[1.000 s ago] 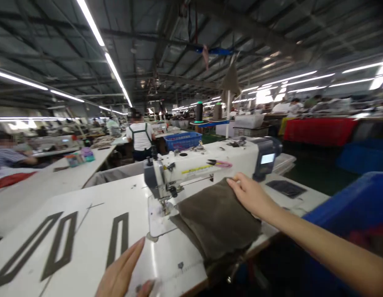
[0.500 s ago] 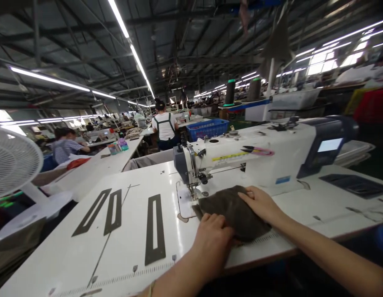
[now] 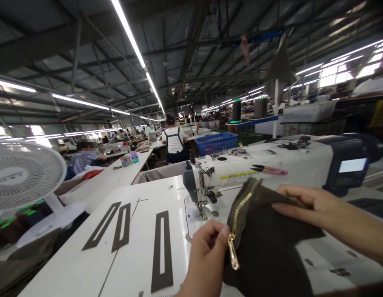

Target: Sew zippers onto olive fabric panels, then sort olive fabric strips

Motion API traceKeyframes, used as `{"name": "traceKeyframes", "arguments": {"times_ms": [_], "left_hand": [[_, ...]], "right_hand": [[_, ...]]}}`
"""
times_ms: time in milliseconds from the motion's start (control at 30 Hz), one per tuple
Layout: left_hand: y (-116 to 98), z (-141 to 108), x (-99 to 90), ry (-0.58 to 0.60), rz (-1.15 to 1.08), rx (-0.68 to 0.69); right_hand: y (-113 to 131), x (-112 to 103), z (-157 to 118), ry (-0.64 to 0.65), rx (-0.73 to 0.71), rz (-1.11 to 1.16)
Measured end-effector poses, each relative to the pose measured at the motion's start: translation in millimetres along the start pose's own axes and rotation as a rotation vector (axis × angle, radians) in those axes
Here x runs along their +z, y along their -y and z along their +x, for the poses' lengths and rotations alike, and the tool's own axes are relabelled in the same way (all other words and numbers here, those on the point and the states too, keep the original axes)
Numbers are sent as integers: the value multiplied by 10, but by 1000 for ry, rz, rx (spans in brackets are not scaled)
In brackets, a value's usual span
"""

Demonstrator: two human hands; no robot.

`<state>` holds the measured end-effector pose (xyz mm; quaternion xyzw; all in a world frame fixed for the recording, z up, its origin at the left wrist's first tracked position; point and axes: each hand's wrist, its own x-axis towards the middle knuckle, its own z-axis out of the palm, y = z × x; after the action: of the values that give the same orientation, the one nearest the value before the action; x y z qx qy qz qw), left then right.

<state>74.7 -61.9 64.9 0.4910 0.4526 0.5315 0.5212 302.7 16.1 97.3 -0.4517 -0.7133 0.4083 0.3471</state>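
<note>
A dark olive fabric piece hangs between my two hands in front of the sewing machine. Along its left edge runs a gold-toothed zipper, with a gold zipper pull dangling at the lower end. My left hand pinches the fabric edge beside the pull. On the other side, my right hand grips the upper right part of the cloth, thumb in front and fingers partly behind. Left of the needle area, several dark slotted templates lie flat on the white table.
A white fan stands at the left. Pink-handled thread snips rest on the machine arm, and thread cones stand behind it. Past the table are a blue basket and a seated person; another person sits farther left.
The fabric has come away from the needle area, lifted and opened out toward me, so the gold zipper and pull now show. Both hands have shifted their hold. The view has tilted up slightly.
</note>
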Motion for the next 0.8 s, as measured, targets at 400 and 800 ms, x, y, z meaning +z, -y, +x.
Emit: {"name": "traceKeyframes", "arguments": {"times_ms": [400,800], "left_hand": [[381,47,-757,365,1207,236],[237,266,-786,523,1302,325]], "right_hand": [[-757,955,972,313,-38,-173],[-705,928,473,18,303,207]]}}
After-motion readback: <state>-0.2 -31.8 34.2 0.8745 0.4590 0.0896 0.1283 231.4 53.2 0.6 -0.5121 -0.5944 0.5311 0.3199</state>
